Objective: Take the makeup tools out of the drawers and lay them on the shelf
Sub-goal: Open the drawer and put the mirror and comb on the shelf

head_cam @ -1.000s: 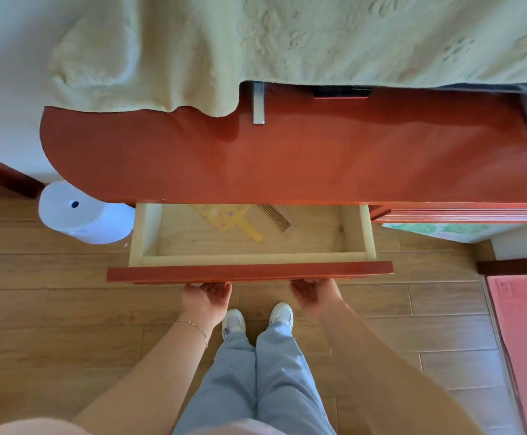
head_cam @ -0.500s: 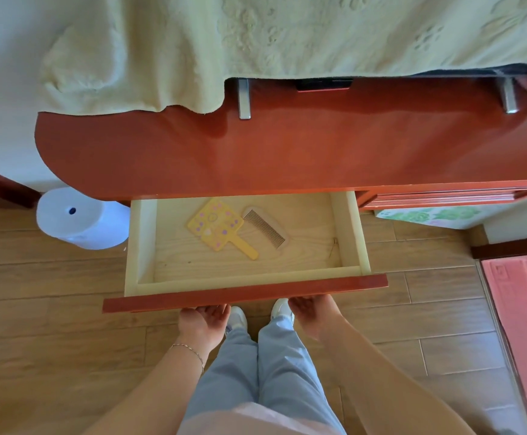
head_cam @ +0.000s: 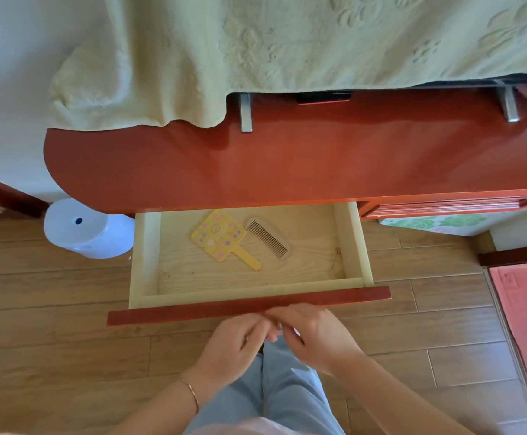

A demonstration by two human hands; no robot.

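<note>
The pale wooden drawer (head_cam: 149, 246) stands pulled out under the glossy red shelf top (head_cam: 287, 161). Inside lie a yellow hand mirror (head_cam: 220, 235) with pastel stickers and, touching its right side, a brown comb (head_cam: 268, 240). My left hand (head_cam: 234, 343) and my right hand (head_cam: 312, 331) hover together just below the drawer's red front (head_cam: 177, 313), off the wood. Their fingers are loosely curled and meet at the tips, holding nothing I can make out.
A cream towel (head_cam: 256, 51) drapes over the back of the shelf, above two metal brackets (head_cam: 246, 113). A white paper roll (head_cam: 89, 230) stands on the wood floor left of the drawer. A pink mat (head_cam: 526, 309) lies at the right.
The drawer slid further out, uncovering the mirror and comb fully. Both hands let go of the drawer's underside and came together in front of it.
</note>
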